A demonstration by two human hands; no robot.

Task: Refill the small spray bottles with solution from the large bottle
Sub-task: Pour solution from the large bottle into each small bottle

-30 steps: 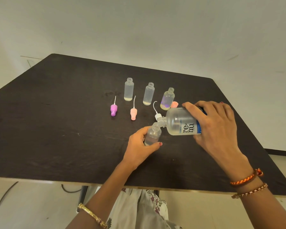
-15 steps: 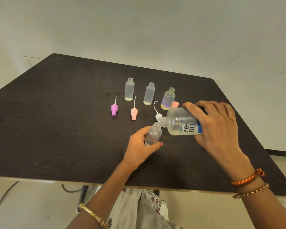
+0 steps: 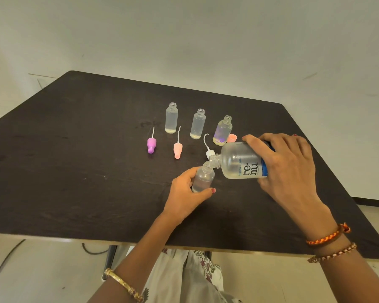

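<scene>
Scene: a person's two hands work over a dark table (image 3: 74, 171); the view looks down from the head
Left hand: the left hand (image 3: 184, 193) wraps its fingers and thumb round a small bottle (image 3: 202, 179) standing near the middle of the table; the bottle is uncapped and clear liquid shows in its lower part
Right hand: the right hand (image 3: 287, 167) grasps the large bottle (image 3: 241, 160) round its base, fingers curled over the top; the bottle lies nearly level, its neck touching the small bottle's mouth
Change: against the views of a second ago almost nothing has shifted; both hands and both bottles hold the same pose; the liquid level in the small bottle cannot be told apart between views
Meaning for the task: I judge the pour into this first bottle to be under way and slow; it is not yet full
Waiting bottles: three more small bottles stand open farther back, one on the left (image 3: 171, 118), one in the middle (image 3: 198, 124), one with a purple flower print (image 3: 223, 131); each holds only a trace of liquid at the bottom
Spray tops: a purple top (image 3: 151, 145), a pink top (image 3: 177, 149) and a white top (image 3: 209, 152) lie on the table; a pink cap (image 3: 231, 138) sits behind the large bottle
Risk: the narrow mouths could let liquid spill
</scene>
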